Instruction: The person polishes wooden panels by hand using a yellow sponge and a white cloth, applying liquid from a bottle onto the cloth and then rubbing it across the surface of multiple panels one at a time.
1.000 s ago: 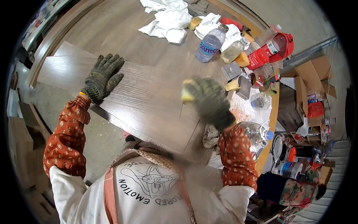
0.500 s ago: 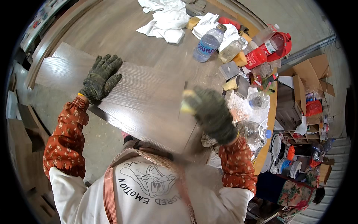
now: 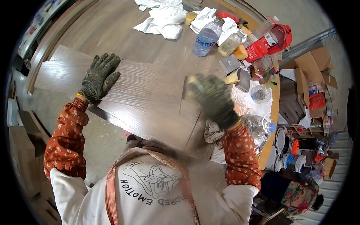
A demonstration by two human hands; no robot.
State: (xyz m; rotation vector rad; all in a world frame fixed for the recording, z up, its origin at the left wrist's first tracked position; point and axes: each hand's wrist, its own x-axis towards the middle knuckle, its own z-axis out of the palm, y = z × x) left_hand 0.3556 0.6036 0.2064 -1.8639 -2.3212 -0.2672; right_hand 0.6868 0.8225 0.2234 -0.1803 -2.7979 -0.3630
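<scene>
My left hand (image 3: 98, 78), in a dark green knit glove, lies flat with fingers outstretched on a grey-brown wood-grain board (image 3: 146, 88). The board lies across the near edge of the worktable, and a second similar panel (image 3: 63, 54) shows beneath its left part. My right hand (image 3: 215, 99), gloved alike, is blurred by motion over the board's right end. Its fingers are closed round a small yellow sponge (image 3: 191, 79), of which only a smeared edge shows. Whether the sponge touches the wood, I cannot tell.
Right of the board stand a water bottle (image 3: 208, 37), grey blocks (image 3: 229, 64), red bottles (image 3: 256, 50) and a clear bottle with a blue cap (image 3: 258, 125). White rags (image 3: 165, 22) lie at the back. A co-worker (image 3: 296, 193) is at the lower right, near open cardboard boxes (image 3: 313, 67).
My right hand has shifted slightly up and to the right with the sponge, off part of the board's right end. My left hand stays pressed on the board.
</scene>
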